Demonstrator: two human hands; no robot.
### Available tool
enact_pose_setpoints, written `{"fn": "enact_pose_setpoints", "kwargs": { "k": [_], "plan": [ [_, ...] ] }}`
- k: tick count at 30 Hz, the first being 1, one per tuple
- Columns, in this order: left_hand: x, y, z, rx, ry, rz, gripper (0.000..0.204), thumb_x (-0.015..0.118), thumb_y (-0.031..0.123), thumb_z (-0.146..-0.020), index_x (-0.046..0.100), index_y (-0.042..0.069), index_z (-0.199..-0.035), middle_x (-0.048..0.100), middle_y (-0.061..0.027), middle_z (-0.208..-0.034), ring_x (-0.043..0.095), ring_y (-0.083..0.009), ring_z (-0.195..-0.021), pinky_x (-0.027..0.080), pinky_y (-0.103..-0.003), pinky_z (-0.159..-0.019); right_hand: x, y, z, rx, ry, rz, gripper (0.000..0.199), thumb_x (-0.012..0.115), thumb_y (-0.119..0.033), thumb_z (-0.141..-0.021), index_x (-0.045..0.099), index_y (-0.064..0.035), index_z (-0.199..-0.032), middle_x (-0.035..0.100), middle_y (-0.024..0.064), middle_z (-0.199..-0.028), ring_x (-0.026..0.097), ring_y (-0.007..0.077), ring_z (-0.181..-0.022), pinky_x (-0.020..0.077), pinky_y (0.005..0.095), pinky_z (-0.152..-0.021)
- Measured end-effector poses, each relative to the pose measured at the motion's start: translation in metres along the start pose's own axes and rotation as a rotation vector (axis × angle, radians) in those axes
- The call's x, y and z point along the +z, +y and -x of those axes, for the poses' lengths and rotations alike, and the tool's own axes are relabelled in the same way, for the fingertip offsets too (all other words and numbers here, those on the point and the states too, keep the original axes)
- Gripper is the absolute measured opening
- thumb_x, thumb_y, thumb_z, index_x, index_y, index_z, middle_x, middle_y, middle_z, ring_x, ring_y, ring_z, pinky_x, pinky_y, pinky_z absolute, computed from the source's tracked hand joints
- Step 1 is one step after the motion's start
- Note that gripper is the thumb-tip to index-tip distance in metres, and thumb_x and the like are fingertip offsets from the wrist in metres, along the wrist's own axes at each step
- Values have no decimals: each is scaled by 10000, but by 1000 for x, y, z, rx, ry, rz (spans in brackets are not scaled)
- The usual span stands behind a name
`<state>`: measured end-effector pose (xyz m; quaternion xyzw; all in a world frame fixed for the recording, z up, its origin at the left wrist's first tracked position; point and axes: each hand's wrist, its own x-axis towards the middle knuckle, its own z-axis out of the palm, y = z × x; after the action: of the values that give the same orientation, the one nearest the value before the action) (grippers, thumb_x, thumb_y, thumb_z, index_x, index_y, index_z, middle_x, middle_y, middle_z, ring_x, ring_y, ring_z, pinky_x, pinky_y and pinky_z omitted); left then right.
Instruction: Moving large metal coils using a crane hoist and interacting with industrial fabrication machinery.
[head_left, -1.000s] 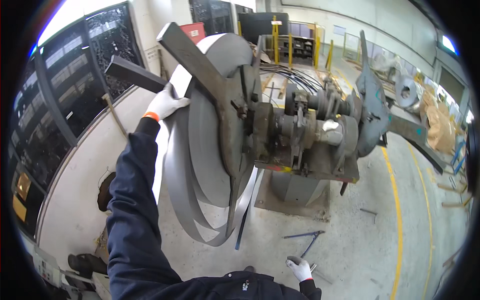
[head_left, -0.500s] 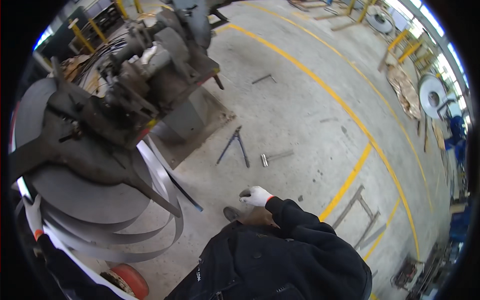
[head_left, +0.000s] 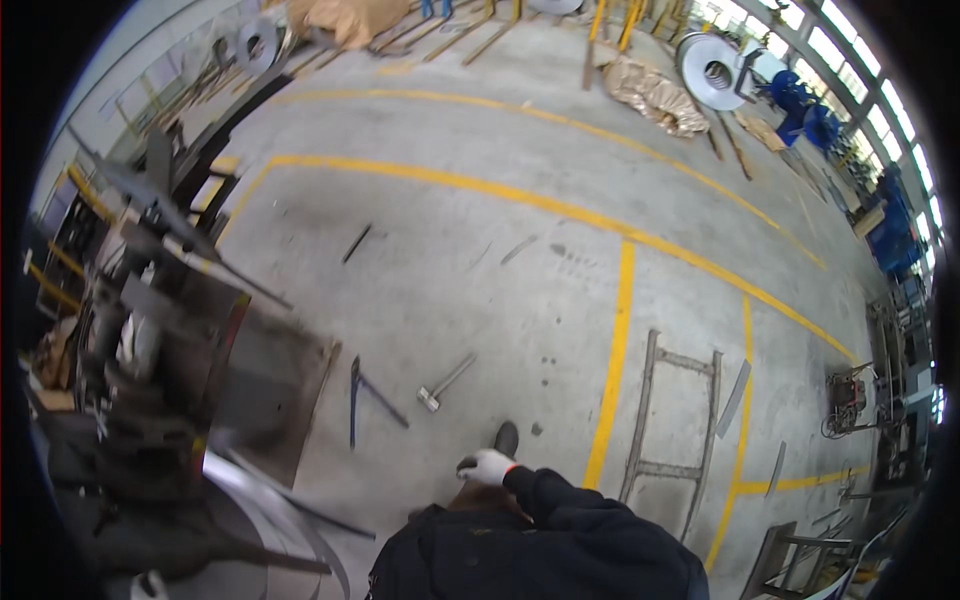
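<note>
My right hand (head_left: pixel 486 466), in a white glove with a grey palm side, hangs in front of my body with its fingers curled in; nothing sticks out of it. Only a bit of white glove, my left hand (head_left: pixel 150 586), shows at the lower left edge by the steel strip coil (head_left: pixel 190 530), and its fingers cannot be made out. A dark arm (head_left: pixel 270 560) of the coil holder lies across the coil. Loose bright strip (head_left: pixel 265 495) curves off its side. On the floor ahead are blue-handled long cutters (head_left: pixel 372 397) and a metal-headed hammer (head_left: pixel 430 398).
A dark machine (head_left: pixel 150 350) with rollers stands at left on a base plate (head_left: pixel 290 400). A dark bar (head_left: pixel 356 243) lies farther ahead. To the right lies a metal frame (head_left: pixel 672 470) beyond a yellow floor line (head_left: pixel 612 370). Wrapped material (head_left: pixel 650 95) and a coil (head_left: pixel 712 70) stand far off.
My view has swung to the right, so the coil and machine have slid to the lower left. My left hand has moved nearly out of view; my right hand remains curled.
</note>
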<state>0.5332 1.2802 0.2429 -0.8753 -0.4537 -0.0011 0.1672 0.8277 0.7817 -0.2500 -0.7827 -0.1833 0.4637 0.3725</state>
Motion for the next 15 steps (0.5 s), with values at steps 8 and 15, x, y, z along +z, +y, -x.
{"fn": "enact_pose_setpoints", "kwargs": {
  "k": [8,15],
  "plan": [
    [203,298,-54,551,-230,400,387,782,370,-798,772,-16,-819,725,-210,-769,729,-375,-767,570,-463,-743,-197,25,-31,-221,155,113,441,662,-389,-881,756,-45,-1140,749,195,-1106,695,375,-1073,533,456,-969],
    [277,574,-63,819,-824,243,472,748,518,-831,802,59,-930,747,-200,-846,736,-381,-855,576,-446,-783,-380,76,-6,-164,487,40,410,643,-348,-938,734,-48,-1202,751,193,-1113,710,363,-1062,550,437,-956]
  ]
}}
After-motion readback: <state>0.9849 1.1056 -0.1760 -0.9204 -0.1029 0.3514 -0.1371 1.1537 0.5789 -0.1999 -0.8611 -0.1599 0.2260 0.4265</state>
